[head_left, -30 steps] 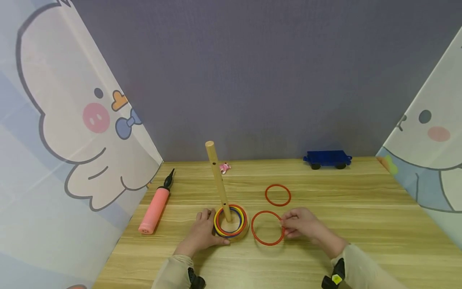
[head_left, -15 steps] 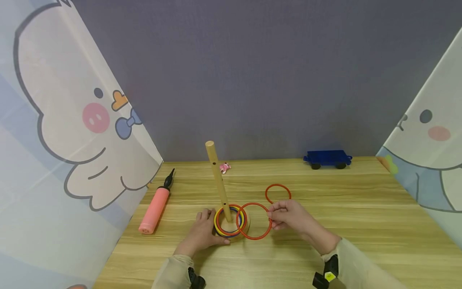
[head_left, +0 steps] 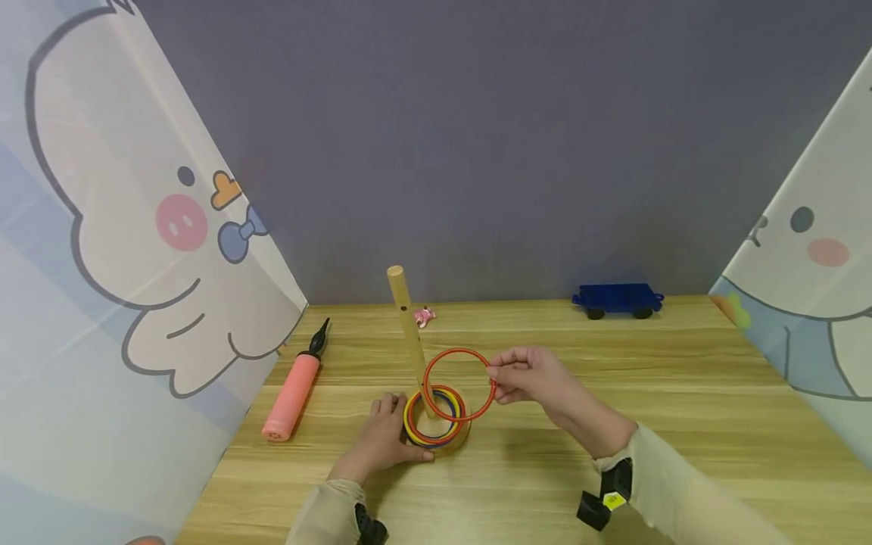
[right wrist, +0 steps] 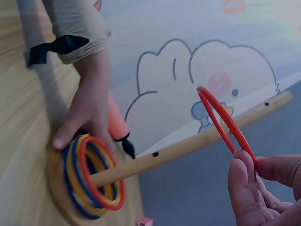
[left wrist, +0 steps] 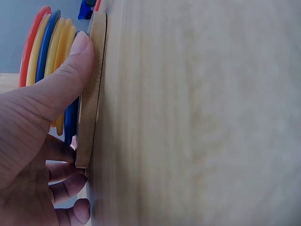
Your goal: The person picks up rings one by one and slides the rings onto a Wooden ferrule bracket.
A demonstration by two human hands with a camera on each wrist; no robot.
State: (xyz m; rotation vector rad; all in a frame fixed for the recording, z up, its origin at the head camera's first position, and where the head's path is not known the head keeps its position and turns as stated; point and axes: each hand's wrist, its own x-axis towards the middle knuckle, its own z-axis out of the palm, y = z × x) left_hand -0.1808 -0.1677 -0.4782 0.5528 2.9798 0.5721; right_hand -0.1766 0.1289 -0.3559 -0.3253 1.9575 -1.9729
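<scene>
A wooden peg (head_left: 410, 325) rises from a round wooden base (right wrist: 55, 181), with red, yellow and blue rings (left wrist: 45, 47) stacked around its foot. My left hand (head_left: 383, 440) grips the base, thumb along the near edge and fingers at the far side. Between thumb and fingertips, my right hand (head_left: 538, 384) pinches a red ring (head_left: 459, 350) by its right side. That ring is raised off the table and overlaps the peg's lower part in the head view. The right wrist view shows it tilted beside the peg, which does not pass through it.
A pink hand pump (head_left: 293, 397) with a black nozzle lies at the left. Toward the back are a small pink figure (head_left: 424, 316) and a blue toy wagon (head_left: 617, 298). A grey panel (head_left: 490, 151) stands behind the table, with cartoon-printed panels on both sides.
My right hand has lifted the red ring and carried it left and away from me, toward the peg. It now covers the spot where another red ring lay. The left hand stays put.
</scene>
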